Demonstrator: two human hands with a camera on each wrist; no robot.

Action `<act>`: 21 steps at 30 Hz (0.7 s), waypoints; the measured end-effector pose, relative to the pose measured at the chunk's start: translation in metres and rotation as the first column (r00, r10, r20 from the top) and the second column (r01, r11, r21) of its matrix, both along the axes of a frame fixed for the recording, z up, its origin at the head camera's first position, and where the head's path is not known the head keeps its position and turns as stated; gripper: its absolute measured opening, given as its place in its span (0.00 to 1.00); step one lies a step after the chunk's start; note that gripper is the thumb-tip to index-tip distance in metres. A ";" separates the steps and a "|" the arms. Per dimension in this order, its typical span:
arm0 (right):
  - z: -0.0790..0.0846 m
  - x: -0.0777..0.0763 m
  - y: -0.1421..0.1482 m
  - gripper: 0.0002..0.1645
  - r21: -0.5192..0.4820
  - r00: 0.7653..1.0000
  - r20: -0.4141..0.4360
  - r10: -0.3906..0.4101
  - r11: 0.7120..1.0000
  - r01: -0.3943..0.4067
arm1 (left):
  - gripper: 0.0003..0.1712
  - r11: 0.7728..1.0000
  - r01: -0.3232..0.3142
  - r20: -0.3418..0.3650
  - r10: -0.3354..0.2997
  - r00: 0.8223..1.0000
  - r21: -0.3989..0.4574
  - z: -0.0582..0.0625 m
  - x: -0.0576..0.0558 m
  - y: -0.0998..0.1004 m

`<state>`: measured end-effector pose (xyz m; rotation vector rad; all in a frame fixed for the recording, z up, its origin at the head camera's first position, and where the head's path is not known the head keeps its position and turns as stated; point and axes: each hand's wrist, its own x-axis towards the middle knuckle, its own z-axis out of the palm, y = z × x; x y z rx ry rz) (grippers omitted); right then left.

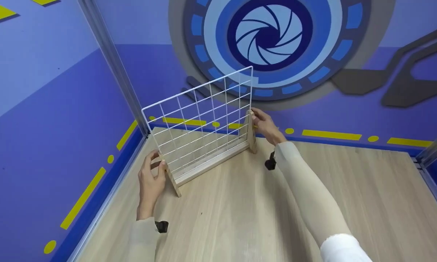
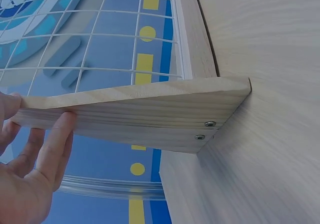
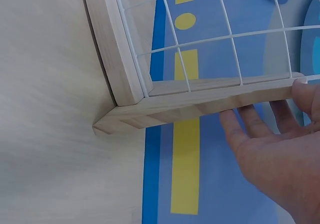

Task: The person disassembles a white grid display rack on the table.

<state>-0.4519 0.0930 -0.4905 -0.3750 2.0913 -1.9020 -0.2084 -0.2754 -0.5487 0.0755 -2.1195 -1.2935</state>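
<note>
Item: white wire grid panel, seated upright in a wooden stand; grid slanted across the view, its right end farther from the wearer.
Stand parts: pale wood crossbar along the grid's foot; left wooden end piece; right wooden end piece. Two metal screw heads show on the left piece's outer face.
Location: on the wood-grain tabletop, toward its rear left corner; both end pieces meet the surface, and a thin dark line runs beneath the crossbar.
Left hand: grasping the upper part of the left end piece, thumb at the edge, fingertips on the outer face.
Right hand: grasping the upper part of the right end piece, thumb above, fingers against the outer side.
Markings: camera-shutter emblem on the blue rear wall; yellow bars and dots along the wall's foot.
Edges and room: metal rail along the tabletop's left edge; left hand between this rail and the stand. Right end piece near the rear edge. Bare tabletop reaches from the crossbar toward the wearer, and broadly to the right beyond the right forearm.
Accessories: pale sleeves; black device at the left wrist, another at the right.
</note>
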 end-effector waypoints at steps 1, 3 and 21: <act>0.000 0.000 -0.003 0.31 -0.007 1.000 0.003 -0.007 1.000 0.007 | 0.25 1.000 -0.008 -0.004 0.008 1.000 -0.004 0.000 0.001 0.000; 0.000 0.000 -0.010 0.31 -0.016 1.000 0.006 -0.023 1.000 0.023 | 0.25 1.000 -0.021 -0.012 0.020 1.000 -0.009 0.000 0.005 0.000; 0.000 0.006 -0.039 0.30 0.067 0.989 -0.072 -0.131 0.988 0.136 | 0.26 0.997 -0.080 -0.011 0.080 0.997 -0.016 0.000 0.020 0.007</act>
